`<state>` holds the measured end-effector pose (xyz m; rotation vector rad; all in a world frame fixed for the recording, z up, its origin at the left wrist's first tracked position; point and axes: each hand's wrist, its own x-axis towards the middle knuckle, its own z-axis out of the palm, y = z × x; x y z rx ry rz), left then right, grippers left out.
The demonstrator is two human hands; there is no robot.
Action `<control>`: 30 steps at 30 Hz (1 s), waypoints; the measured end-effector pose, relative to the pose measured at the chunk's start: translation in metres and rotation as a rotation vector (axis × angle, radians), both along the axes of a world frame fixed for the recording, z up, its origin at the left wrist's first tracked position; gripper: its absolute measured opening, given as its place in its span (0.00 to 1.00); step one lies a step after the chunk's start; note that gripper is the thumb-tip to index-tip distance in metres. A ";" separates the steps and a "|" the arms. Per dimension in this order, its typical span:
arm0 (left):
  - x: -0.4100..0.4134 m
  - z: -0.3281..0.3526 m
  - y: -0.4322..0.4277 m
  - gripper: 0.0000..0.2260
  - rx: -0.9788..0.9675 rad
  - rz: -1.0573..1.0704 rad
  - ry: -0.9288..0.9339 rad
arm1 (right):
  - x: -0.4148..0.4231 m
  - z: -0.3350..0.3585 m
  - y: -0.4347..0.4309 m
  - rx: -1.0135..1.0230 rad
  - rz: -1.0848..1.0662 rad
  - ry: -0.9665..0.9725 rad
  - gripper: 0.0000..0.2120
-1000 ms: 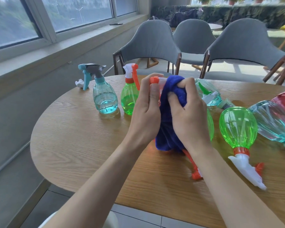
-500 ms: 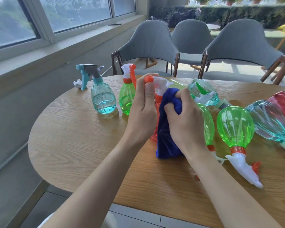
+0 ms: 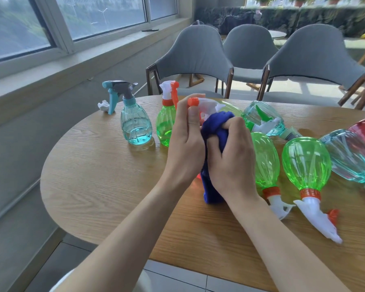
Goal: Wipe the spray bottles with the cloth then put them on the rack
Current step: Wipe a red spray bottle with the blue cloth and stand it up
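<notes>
Cloth [image 3: 216, 125] in right hand [image 3: 234, 163], spray bottle [image 3: 209, 104] in left hand [image 3: 185, 148].

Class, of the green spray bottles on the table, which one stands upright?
The green bottle beside the upright teal bottle, just left of the left hand. The other green ones lie on their sides.

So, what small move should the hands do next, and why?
Probably slide the cloth down the bottle: the right hand grips the cloth round its body and the left hand holds its top, so wiping seems unfinished.
</notes>
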<state>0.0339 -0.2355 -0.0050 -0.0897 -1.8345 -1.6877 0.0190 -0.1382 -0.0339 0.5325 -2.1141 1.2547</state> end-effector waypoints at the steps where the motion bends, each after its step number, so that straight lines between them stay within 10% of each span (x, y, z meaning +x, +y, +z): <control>1: -0.002 -0.002 -0.001 0.11 0.012 -0.009 -0.002 | -0.001 0.000 0.001 -0.009 -0.002 -0.043 0.04; 13: -0.006 0.004 -0.015 0.16 0.172 -0.076 -0.014 | -0.009 0.017 0.013 -0.453 0.489 -0.599 0.08; 30: -0.006 0.001 -0.020 0.15 0.116 -0.043 -0.069 | -0.011 0.008 0.001 -0.556 0.317 -0.441 0.21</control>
